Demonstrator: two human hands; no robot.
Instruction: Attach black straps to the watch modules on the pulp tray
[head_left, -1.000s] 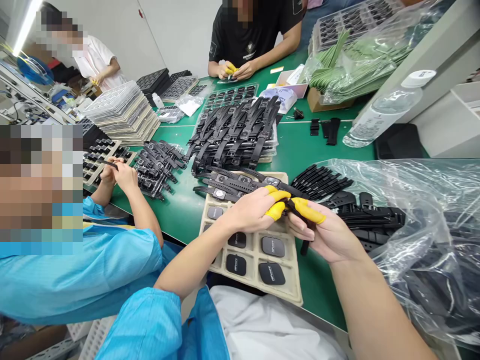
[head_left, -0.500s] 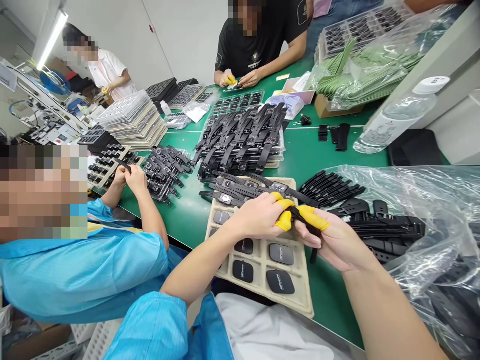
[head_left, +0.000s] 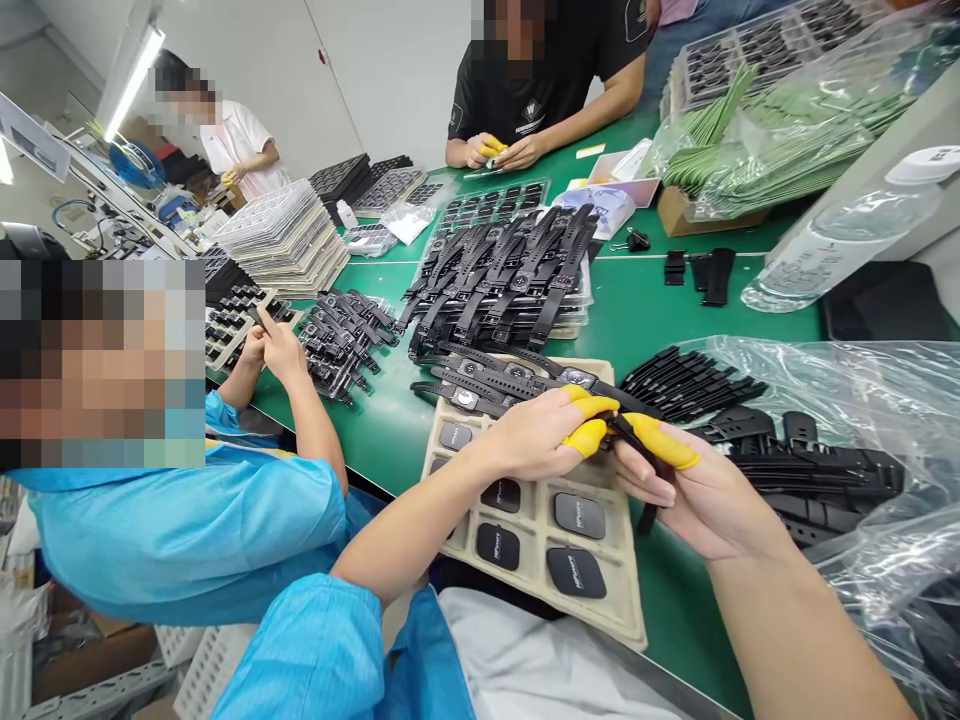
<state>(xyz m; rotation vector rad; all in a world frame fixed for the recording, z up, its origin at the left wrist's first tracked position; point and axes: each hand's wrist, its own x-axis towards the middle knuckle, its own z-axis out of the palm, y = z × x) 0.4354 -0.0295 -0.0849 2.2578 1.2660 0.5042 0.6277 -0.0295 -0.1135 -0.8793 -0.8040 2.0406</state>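
Black rubber strap (head_left: 643,462) is being pinched between both hands over the right edge of the beige tray (head_left: 600,600). Left hand (head_left: 536,440) and right hand (head_left: 701,490) are meeting, yellow-capped fingers (head_left: 664,440) pressed on it. Pressing squarely while supporting the dangling end seems best.
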